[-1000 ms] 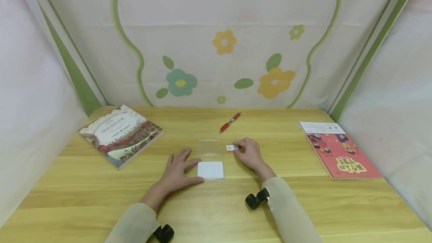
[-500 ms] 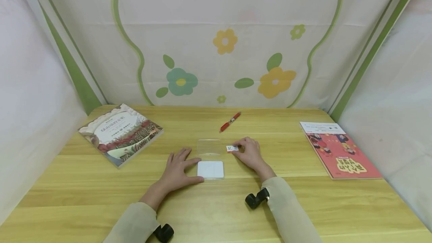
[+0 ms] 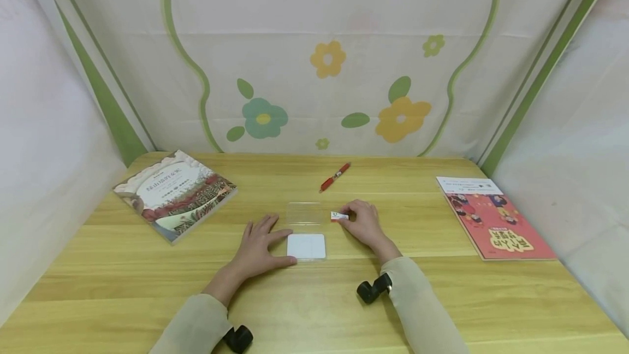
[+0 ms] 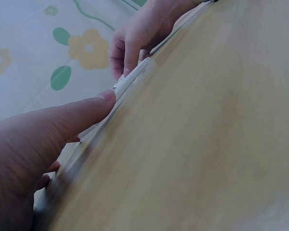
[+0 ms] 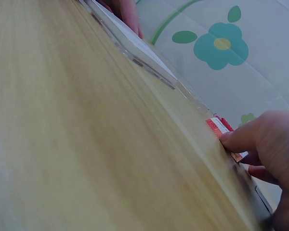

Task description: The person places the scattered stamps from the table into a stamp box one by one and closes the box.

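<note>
My left hand [image 3: 259,248] spans the left end of a shallow clear plastic case [image 3: 311,260], its thumb at the near edge and index finger at the far edge. White card-like contents [image 3: 307,246] fill the case. Just behind it lies a clear flat plastic lid [image 3: 303,213]. To the right of that lid, my right hand [image 3: 364,223] pinches a small white and red packet [image 3: 336,216] by its right end, close over the table. In the right wrist view the packet [image 5: 216,126] shows a zigzag edge, with the thumb on top of it.
A red pen [image 3: 335,177] lies at the back middle of the wooden table [image 3: 314,310]. One book [image 3: 176,195] is at the left and a red-covered book [image 3: 496,220] at the right. A flowered curtain [image 3: 295,31] stands behind the table.
The small packet has shifted slightly right and changed its tilt between my right fingers. My left hand and the case stay in place.
</note>
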A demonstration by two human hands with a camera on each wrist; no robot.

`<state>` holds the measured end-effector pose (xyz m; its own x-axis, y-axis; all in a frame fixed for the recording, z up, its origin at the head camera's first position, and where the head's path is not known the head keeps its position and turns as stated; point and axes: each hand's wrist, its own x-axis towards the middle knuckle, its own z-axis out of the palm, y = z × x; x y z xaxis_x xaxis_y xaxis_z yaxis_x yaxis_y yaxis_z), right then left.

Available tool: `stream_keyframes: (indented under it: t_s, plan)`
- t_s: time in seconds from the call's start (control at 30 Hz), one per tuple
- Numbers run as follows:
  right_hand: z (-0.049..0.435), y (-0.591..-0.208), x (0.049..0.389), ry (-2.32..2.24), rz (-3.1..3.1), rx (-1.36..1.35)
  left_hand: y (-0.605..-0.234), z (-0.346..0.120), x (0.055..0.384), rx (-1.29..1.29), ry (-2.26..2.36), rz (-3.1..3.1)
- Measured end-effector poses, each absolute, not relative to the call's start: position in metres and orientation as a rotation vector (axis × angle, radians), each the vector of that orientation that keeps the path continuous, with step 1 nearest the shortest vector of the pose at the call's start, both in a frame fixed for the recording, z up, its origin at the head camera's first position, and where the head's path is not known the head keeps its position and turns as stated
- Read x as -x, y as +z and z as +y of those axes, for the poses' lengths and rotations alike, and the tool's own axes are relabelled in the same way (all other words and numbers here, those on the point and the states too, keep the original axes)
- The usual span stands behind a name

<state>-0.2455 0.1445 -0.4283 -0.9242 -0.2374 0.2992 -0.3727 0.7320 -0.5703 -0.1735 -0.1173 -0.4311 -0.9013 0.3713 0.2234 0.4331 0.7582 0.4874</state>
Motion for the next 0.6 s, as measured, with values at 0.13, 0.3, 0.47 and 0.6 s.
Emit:
stream_keyframes:
  t_s: [0.13, 0.3, 0.47, 0.6]
  plan:
    - [0.1442, -0.4286, 0.2463, 0.938, -2.74, -0.5, -0.4308, -0.1173, 0.1734, 0.651, -0.832, -2.84]
    - [0.144, -0.4286, 0.2459, 0.93, -2.746, -0.51, -0.4308, -0.1173, 0.1735, 0.651, -0.827, -2.84]
    - [0.1441, -0.4286, 0.2459, 0.936, -2.745, -0.507, -0.4312, -0.1175, 0.1737, 0.649, -0.832, -2.844]
    - [0.1445, -0.4289, 0.246, 0.962, -2.734, -0.508, -0.4318, -0.1177, 0.174, 0.645, -0.82, -2.848]
